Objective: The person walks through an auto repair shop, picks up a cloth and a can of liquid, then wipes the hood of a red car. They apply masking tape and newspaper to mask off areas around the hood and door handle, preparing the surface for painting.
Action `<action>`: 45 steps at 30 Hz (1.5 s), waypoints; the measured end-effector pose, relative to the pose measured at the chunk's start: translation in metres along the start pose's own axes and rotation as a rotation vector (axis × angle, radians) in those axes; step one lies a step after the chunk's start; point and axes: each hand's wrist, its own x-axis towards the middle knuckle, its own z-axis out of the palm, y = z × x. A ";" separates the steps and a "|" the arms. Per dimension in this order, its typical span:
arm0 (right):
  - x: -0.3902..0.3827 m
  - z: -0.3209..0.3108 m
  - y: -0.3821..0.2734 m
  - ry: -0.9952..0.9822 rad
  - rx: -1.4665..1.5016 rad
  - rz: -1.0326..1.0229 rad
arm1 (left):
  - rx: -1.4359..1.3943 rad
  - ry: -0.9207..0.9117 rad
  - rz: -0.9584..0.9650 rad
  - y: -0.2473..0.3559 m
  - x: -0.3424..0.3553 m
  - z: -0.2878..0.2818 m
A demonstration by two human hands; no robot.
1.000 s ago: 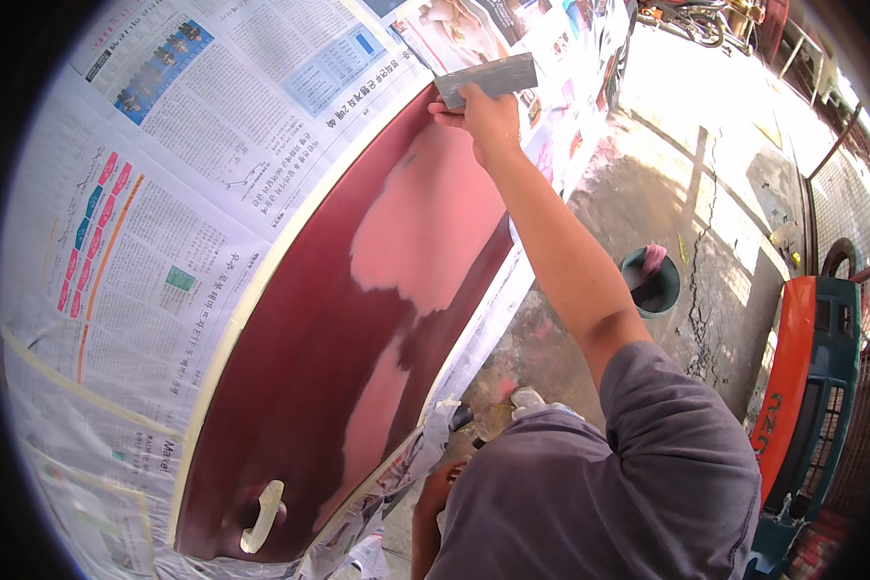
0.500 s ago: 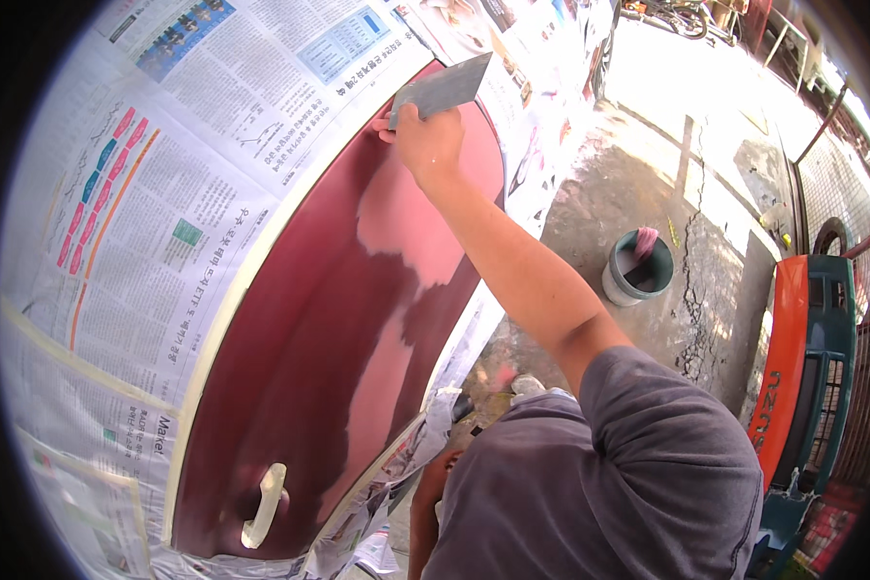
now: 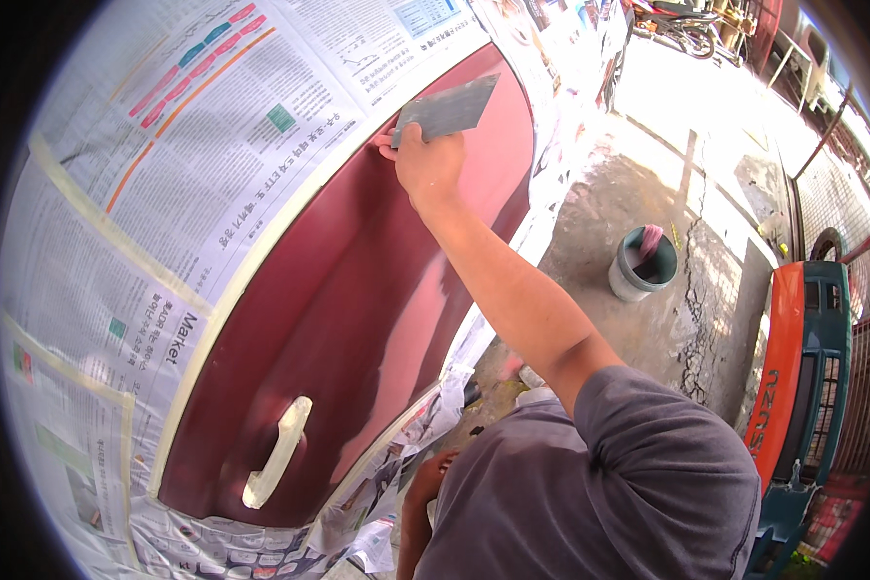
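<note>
A thin grey sheet [image 3: 449, 106] is held by the right hand [image 3: 429, 166] over the far part of a maroon car door panel [image 3: 300, 319], its lower edge pinched by the fingers [image 3: 412, 135]; it seems light and fairly stiff, best gripped along an edge. The left hand's [image 3: 443, 463] finger state cannot be told. The panel is bordered by taped newspaper [image 3: 251, 145]; at right, a bucket [image 3: 636, 280] is set on cracked concrete [image 3: 638, 353].
</note>
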 end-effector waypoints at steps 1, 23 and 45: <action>-0.011 0.006 0.002 0.005 -0.003 -0.007 | 0.017 0.000 0.003 -0.005 -0.006 -0.004; -0.178 0.092 0.005 0.045 0.043 -0.003 | 0.143 0.001 -0.153 -0.096 -0.092 -0.020; -0.438 0.211 0.017 0.066 0.065 0.026 | 0.126 -0.129 -0.033 -0.298 -0.294 -0.124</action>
